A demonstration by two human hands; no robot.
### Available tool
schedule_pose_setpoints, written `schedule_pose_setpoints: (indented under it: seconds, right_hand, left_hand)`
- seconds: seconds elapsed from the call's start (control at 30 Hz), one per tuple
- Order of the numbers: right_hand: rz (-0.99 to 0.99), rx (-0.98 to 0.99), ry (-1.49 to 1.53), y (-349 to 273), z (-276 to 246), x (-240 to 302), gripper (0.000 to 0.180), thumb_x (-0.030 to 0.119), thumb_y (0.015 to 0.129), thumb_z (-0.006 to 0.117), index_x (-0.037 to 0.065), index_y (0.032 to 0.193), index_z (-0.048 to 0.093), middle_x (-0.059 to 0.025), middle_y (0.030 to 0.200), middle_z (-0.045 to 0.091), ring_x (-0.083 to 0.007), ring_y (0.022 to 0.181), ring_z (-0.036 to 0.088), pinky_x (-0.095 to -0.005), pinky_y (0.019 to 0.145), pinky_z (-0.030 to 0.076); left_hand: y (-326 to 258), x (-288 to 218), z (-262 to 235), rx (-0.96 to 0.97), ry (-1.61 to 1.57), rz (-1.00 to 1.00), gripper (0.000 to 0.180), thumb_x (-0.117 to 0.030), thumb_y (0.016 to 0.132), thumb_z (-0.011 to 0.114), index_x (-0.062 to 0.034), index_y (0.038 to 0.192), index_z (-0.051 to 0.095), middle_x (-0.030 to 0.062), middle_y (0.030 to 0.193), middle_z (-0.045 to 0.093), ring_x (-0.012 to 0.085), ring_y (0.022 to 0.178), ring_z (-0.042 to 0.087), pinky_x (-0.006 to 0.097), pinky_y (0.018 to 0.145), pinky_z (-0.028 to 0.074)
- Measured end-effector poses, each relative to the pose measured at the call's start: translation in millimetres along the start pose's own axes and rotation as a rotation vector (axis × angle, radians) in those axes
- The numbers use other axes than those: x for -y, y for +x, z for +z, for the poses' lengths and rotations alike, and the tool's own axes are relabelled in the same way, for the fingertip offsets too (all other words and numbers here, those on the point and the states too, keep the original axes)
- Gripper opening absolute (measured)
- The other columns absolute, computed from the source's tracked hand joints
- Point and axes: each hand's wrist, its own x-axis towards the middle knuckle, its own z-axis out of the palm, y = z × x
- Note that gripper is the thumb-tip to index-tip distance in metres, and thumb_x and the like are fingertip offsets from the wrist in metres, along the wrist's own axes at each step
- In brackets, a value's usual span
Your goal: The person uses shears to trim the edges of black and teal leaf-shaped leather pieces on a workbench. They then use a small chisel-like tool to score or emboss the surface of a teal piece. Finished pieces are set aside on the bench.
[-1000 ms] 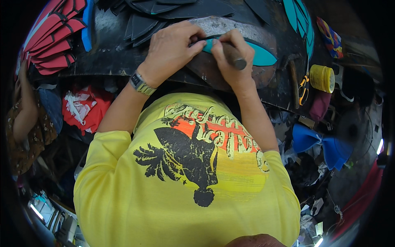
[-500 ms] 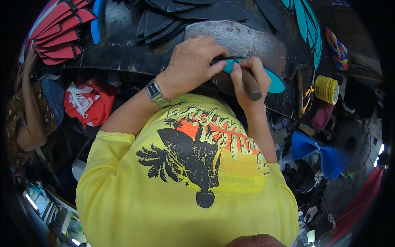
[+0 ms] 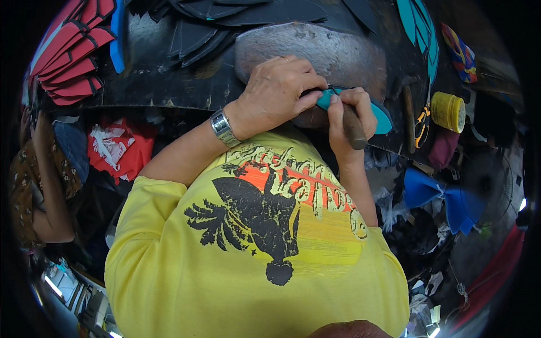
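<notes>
A turquoise, sole-shaped foam piece (image 3: 383, 119) with a dark side lies over the near edge of a worn grey-brown slab (image 3: 307, 48). My left hand (image 3: 280, 93), with a wristwatch, is closed on the left end of this sole, thumb on top and fingers curled over. My right hand (image 3: 360, 107) grips a tool with a thick wooden handle (image 3: 353, 129), its butt pointing toward me. The tool's working end is at the sole between both hands; its tip is too hidden to make out. A thin dark strip shows beside the left fingertips.
Black sole pieces (image 3: 200, 39), red ones (image 3: 73, 62) and turquoise ones (image 3: 417, 25) lie around the dark table. At right are a wooden-handled tool (image 3: 408, 118), orange-handled scissors (image 3: 421, 127) and a yellow tub (image 3: 448, 111). Another person's arm (image 3: 51, 191) is at far left.
Both hands, the sole and the wooden-handled tool have shifted slightly right. The tool's handle butt sits a little lower toward me. Both grips stay closed, and the whole view has shifted slightly.
</notes>
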Motion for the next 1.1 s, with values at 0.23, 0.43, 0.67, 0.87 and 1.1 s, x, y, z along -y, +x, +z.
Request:
schedule_pose_setpoints:
  seconds: [0.23, 0.43, 0.67, 0.87, 1.1]
  right_hand:
    - [0.113, -0.052, 0.225, -0.5, -5.9, -4.1, 0.013, -0.003, 0.085, 0.065, 0.001, 0.085, 0.053, -0.0084, 0.075, 0.06, -0.0143, 0.064, 0.054, -0.0279, 0.062, 0.045]
    - [0.13, -0.04, 0.219, 1.4, -5.9, -3.4, 0.013, -0.003, 0.085, 0.065, 0.001, 0.084, 0.053, -0.0091, 0.074, 0.061, -0.0135, 0.064, 0.055, -0.027, 0.062, 0.045]
    - [0.114, -0.023, 0.188, 3.1, -5.9, -1.6, 0.013, -0.004, 0.084, 0.066, 0.001, 0.082, 0.053, -0.0091, 0.073, 0.06, -0.0137, 0.063, 0.055, -0.0272, 0.061, 0.045]
    - [0.096, -0.021, 0.156, 2.7, -6.2, -0.9, 0.014, -0.003, 0.083, 0.066, 0.001, 0.081, 0.053, -0.0086, 0.072, 0.06, -0.0144, 0.062, 0.054, -0.0277, 0.06, 0.045]
    - [0.106, 0.007, 0.084, 0.0, -6.9, 6.0, 0.014, -0.003, 0.082, 0.067, 0.002, 0.079, 0.053, -0.0085, 0.071, 0.059, -0.0161, 0.06, 0.054, -0.0291, 0.058, 0.045]
  left_hand:
    - [0.6, 0.1, -2.0, 0.019, 0.004, 0.032, 0.015, -0.02, 0.079, 0.073, -0.0109, 0.091, 0.074, 0.0028, 0.086, 0.064, 0.0228, 0.085, 0.063, 0.036, 0.077, 0.051]
    - [1.0, 0.8, -1.6, 0.018, 0.003, 0.044, 0.014, -0.02, 0.08, 0.073, -0.0114, 0.091, 0.074, 0.0024, 0.086, 0.064, 0.022, 0.086, 0.063, 0.036, 0.077, 0.051]
    - [0.3, 1.0, -0.9, 0.008, -0.01, 0.041, 0.014, -0.02, 0.08, 0.073, -0.0105, 0.09, 0.073, 0.003, 0.085, 0.064, 0.022, 0.085, 0.063, 0.036, 0.077, 0.051]
    - [0.0, 0.9, -0.2, 0.006, -0.011, 0.034, 0.014, -0.02, 0.081, 0.072, -0.0103, 0.09, 0.073, 0.0033, 0.085, 0.064, 0.0223, 0.085, 0.064, 0.036, 0.077, 0.051]
    - [-3.3, -2.5, -0.3, 0.006, -0.027, 0.036, 0.014, -0.021, 0.08, 0.072, -0.0098, 0.09, 0.073, 0.0043, 0.085, 0.064, 0.0234, 0.085, 0.063, 0.037, 0.077, 0.051]
